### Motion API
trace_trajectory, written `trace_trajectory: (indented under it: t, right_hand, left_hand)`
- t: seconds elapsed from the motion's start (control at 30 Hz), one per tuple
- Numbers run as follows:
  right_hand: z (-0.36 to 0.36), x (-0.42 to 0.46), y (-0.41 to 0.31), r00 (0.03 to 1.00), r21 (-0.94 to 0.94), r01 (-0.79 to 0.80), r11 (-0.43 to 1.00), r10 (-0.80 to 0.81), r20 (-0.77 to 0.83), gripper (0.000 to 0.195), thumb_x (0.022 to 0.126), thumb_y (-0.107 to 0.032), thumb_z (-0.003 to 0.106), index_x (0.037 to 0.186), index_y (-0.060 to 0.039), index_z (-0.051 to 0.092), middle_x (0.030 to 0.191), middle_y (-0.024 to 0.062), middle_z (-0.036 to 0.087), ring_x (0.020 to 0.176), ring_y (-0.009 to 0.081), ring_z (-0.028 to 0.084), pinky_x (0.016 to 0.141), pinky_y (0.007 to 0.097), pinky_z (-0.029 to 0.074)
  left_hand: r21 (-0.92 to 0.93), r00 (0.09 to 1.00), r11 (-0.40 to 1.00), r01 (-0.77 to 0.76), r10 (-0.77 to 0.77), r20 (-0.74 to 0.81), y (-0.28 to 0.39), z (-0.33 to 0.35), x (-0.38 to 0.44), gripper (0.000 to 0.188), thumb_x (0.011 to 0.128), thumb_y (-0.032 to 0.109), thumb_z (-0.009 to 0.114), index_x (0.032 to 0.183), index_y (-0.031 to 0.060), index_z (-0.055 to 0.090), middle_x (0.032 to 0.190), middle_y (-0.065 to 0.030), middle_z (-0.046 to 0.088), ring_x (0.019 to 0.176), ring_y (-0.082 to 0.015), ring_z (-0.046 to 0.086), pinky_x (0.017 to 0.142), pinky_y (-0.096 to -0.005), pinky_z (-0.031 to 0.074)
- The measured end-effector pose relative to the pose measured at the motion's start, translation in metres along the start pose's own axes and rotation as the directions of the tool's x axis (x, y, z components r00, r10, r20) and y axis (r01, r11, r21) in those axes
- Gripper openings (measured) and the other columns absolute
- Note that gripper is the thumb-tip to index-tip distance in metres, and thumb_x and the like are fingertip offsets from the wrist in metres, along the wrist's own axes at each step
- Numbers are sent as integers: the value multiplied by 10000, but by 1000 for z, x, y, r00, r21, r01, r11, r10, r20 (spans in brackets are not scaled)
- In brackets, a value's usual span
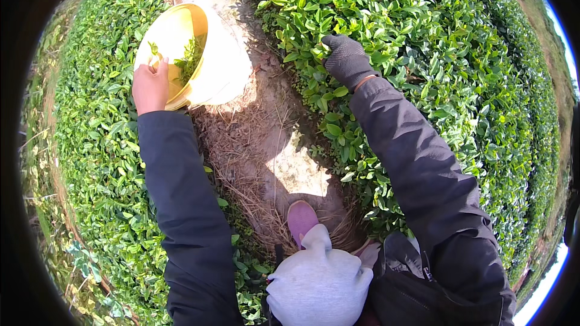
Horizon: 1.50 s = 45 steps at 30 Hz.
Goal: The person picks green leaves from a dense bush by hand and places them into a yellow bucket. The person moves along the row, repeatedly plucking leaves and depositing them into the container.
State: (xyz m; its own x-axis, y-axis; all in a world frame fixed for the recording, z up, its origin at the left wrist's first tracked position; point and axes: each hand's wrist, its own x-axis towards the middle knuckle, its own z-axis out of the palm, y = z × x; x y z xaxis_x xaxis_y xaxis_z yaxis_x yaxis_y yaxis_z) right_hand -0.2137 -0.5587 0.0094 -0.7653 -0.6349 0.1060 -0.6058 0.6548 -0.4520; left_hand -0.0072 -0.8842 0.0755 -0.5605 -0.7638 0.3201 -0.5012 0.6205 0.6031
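My bare left hand (pixel 152 83) is at the near left side of a yellow plastic basin (pixel 198 22), its fingers over the opening and a small green sprig (pixel 155 49) at the fingertips. Whether it grips the rim as well is not plain. Picked green leaves (pixel 191 58) lie along the basin's right inner side. The basin is tilted and brightly sunlit. My right hand (pixel 349 61), in a dark dotted glove, is closed around light green leaves (pixel 321 51) at the edge of the right-hand row of bushes (pixel 426 54).
A dirt path (pixel 253 144) strewn with dry straw runs between two dense rows of leafy bushes. The left-hand row (pixel 108 181) reaches under my left sleeve. A pink shoe (pixel 302 219) stands on the path, below a light grey garment (pixel 321 285).
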Motion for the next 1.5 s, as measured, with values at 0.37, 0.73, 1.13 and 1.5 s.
trace_trajectory:
  t: [0.37, 0.73, 1.13, 1.5]
  right_hand:
    - [-2, -151, -22, 742, 732, -646, 219, -48, 669, 234, 732, -139, 762, 891, 1, 662, 883, 74, 669, 740, 128, 616, 652, 271, 489]
    - [-69, -182, 18, 745, 681, -663, 311, 367, 557, 271, 688, -178, 799, 810, -58, 589, 710, -6, 568, 631, 104, 536, 558, 244, 430]
    - [-89, -140, 38, 810, 757, -511, 407, 522, 266, 187, 811, -192, 693, 887, -45, 608, 658, 0, 562, 552, 82, 518, 498, 235, 405]
    - [-72, -55, 142, 920, 96, -376, 922, 384, -77, 467, 724, -364, 730, 1041, -36, 631, 898, 170, 668, 846, 327, 641, 753, 381, 507]
  left_hand:
    - [-592, 874, 803, 69, 237, 423, 88, 108, -150, 125, 871, 79, 586, 973, 34, 643, 866, -71, 629, 757, -129, 598, 691, -243, 475]
    - [-541, 847, 825, -164, 399, 351, 135, 177, -166, 68, 807, 80, 609, 868, 55, 596, 844, -122, 608, 717, -258, 600, 656, -330, 488]
    - [-282, 857, 941, -186, 296, 422, 157, 190, -173, 235, 807, 213, 639, 781, 5, 534, 742, -155, 572, 672, -325, 567, 621, -400, 446]
    - [-326, 820, 799, -505, 562, 108, 184, 174, -175, 368, 812, 135, 628, 1166, 78, 546, 1124, -136, 554, 1012, -297, 541, 873, -383, 444]
